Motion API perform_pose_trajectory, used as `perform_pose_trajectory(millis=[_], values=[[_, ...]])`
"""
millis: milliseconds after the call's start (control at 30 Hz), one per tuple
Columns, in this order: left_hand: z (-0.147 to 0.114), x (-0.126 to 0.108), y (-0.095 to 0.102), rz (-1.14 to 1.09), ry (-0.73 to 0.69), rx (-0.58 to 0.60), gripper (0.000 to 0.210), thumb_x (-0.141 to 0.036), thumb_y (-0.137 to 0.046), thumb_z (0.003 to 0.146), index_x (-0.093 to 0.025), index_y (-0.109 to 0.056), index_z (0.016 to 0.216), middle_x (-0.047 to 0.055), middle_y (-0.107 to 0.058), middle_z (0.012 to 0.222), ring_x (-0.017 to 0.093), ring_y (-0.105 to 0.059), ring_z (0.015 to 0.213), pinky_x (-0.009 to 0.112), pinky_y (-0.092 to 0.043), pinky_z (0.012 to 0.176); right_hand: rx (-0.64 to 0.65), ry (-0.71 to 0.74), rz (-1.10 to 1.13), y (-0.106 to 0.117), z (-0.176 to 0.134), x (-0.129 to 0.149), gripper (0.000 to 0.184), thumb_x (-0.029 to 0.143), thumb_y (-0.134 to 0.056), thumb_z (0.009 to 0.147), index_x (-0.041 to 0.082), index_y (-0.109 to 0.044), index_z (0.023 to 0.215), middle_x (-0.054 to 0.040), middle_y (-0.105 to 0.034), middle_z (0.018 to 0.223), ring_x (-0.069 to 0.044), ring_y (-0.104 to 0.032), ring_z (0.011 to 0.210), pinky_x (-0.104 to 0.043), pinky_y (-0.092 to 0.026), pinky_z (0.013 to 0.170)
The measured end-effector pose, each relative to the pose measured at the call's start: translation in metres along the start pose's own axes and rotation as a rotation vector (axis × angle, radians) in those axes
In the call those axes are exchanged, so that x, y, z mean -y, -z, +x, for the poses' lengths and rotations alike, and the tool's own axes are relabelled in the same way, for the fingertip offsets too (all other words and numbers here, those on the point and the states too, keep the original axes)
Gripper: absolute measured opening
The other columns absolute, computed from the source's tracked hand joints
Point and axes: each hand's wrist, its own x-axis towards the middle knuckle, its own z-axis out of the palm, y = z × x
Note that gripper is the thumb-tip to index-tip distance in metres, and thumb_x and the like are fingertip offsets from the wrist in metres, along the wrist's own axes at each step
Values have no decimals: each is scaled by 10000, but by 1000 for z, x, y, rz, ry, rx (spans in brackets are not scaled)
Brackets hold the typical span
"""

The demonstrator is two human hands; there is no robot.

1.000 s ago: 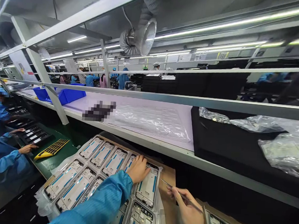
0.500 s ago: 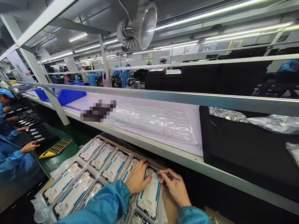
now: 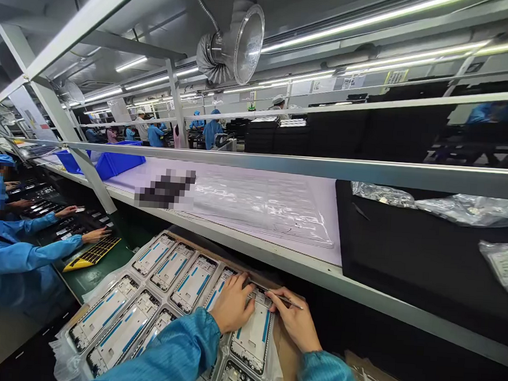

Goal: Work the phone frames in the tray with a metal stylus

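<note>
Two hands work one phone frame [image 3: 250, 332] in the far right pocket of the clear tray [image 3: 110, 320], low in the centre of the scene. Your left hand [image 3: 231, 305] presses flat on the frame's top edge, fingers together; your right hand [image 3: 295, 321] pinches thin tweezers [image 3: 279, 297] tip-down at the same edge. Judged from the tray, this frame is mid-work; which of the others are done cannot be told. Above the bench, a shelf [image 3: 253, 199] holds plastic sheets; left, a co-worker's sleeve [image 3: 23, 255].

The left hand [image 3: 231, 309] hides the top of one frame [image 3: 250, 335]; beside it, the tray [image 3: 109, 325] is cut by the bottom edge.
</note>
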Motion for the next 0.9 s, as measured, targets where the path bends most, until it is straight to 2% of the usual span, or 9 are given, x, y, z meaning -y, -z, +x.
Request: perform_pose_trajectory(millis=[300,433,567,667,733,800,900], values=[[1,-8,0,175,-13,81,384,-244,-507,987,-132,-568,1349,197,-450,1523,326,-414,1413,514,-316,1185,-28,0,-9,0,-8,-8,428,615,-697,794,188,-728,788,-43,-672,617,-238,-667,619,-340,-531,651],[2,-12,-1,231,-21,122,412,-240,-492,996,-89,-536,1377,235,-413,1544,349,-380,1438,535,-313,1178,-37,5,1,-3,-8,-7,433,622,-713,776,190,-720,749,-39,-662,613,-229,-658,602,-328,-526,626],[5,-14,4,271,-37,144,410,-240,-503,983,-75,-541,1356,250,-419,1528,364,-409,1404,534,-353,1140,-67,-3,21,-1,-9,-4,492,676,-718,747,184,-725,774,-44,-670,613,-240,-665,609,-338,-550,628],[6,-13,7,283,-31,139,346,-245,-497,972,-106,-591,1274,228,-473,1478,366,-492,1299,530,-425,1054,-153,-29,16,8,-19,-1,569,729,-690,745,167,-727,819,-72,-689,632,-257,-681,623,-348,-566,619],[9,-12,6,278,-26,131,312,-249,-494,965,-132,-610,1230,207,-509,1439,358,-528,1234,530,-455,1006,-204,-32,-4,15,-28,4,582,749,-651,771,170,-705,798,-92,-699,664,-259,-683,634,-344,-568,605],[12,-12,5,264,-18,118,295,-252,-500,961,-149,-618,1210,194,-526,1414,355,-536,1213,543,-459,999,-218,-11,-42,18,-34,12,578,743,-543,857,184,-671,791,-111,-714,742,-255,-689,682,-341,-577,638],[13,-13,8,224,-17,94,302,-222,-517,951,-183,-616,1233,170,-523,1428,334,-528,1248,529,-458,1030,-145,54,-172,10,-34,25,573,643,-308,984,196,-647,867,-111,-705,808,-246,-687,736,-342,-578,706]])
